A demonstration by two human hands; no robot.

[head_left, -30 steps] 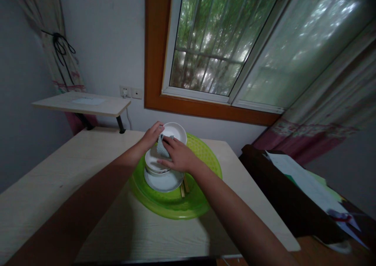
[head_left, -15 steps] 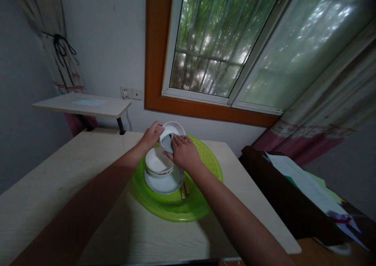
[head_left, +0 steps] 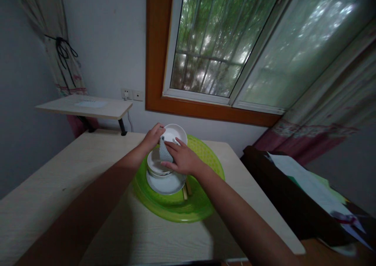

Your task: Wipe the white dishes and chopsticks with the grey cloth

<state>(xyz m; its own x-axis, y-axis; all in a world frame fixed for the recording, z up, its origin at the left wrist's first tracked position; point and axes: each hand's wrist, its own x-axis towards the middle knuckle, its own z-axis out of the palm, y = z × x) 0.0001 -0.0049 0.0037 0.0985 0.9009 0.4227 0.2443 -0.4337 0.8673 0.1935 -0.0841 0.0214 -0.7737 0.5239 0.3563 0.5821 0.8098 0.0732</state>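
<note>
My left hand (head_left: 154, 136) grips the left rim of a white bowl (head_left: 178, 130), which is tilted above the other dishes. A grey cloth (head_left: 165, 151) hangs over that bowl's near rim, with my right hand (head_left: 183, 156) pressing it there, thumb and fingers on the cloth. Below, several white bowls (head_left: 154, 165) are stacked on a white plate (head_left: 167, 186). Wooden chopsticks (head_left: 185, 192) lie to the right of the plate. All of these are in or over a round green basin (head_left: 179, 216).
The basin stands on a pale wooden table (head_left: 102, 219). At the back left is a small raised shelf (head_left: 61, 106) with a sheet of paper (head_left: 91, 103). To the right, a dark brown piece of furniture (head_left: 264, 187) bears papers (head_left: 299, 172). A window (head_left: 217, 43) is behind.
My right hand has shifted the cloth from inside the bowl to its near left rim, and its fingers have spread somewhat. My left hand still holds the bowl.
</note>
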